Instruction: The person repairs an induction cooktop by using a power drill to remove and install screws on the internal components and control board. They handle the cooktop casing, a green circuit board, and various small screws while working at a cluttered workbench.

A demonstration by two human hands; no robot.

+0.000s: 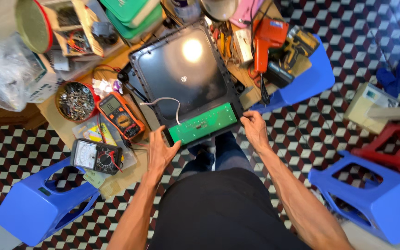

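Note:
A large black square panel (186, 74) with a glossy face lies on the low wooden workbench, a green circuit board (203, 123) along its near edge and a white cable (170, 104) curling over it. My left hand (159, 149) grips the panel's near left corner. My right hand (254, 130) holds the near right corner. Both hands are at the edge closest to my lap.
An orange multimeter (121, 115), a black analog meter (96, 156) and a round tin of screws (75, 101) sit left of the panel. An orange soldering gun (267, 39) lies at the right. Blue plastic stools (38, 203) (371, 199) lie tipped on the checkered floor.

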